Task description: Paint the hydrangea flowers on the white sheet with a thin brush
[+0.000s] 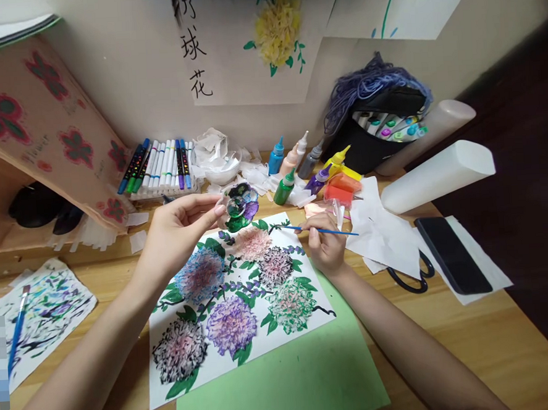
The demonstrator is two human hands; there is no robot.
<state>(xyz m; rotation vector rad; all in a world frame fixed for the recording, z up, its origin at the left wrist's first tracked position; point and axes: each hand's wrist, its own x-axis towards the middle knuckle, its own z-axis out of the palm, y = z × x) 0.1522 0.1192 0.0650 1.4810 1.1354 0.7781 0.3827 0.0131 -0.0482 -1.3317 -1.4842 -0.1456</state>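
Left hand: the bare left hand (182, 226) is raised over the upper left of the sheet, thumb and fingertips closed in a pinch on the near rim of a small, round, scalloped paint palette (241, 207) smeared green, purple and black.
Right hand: the bare right hand (325, 242) is curled, with thumb and fingers closed around a slim, blue-handled paintbrush (326, 230).
Brush tip: directed leftward, over the upper right corner of the sheet; contact with the surface cannot be told.
Flower sheet: a white rectangular paper sheet (214, 364) lies tilted between the forearms, bearing six ruffled, raised blooms with green leaves and dark vines.
Underlay: a pale green rectangular sheet (289, 389) lies partly beneath the flower sheet, upon the light-brown wooden table (469, 354).
Paint bottles: a green nozzle-tipped bottle (283, 190) and a purple nozzle-tipped bottle (319, 181) stand beyond the hands, among others.
Left margin: a wider blue-handled brush (17, 338) rests on paint-streaked white paper (60, 308).
Right margin: a black rectangular phone (452, 255) lies beside black scissor handles (416, 290).
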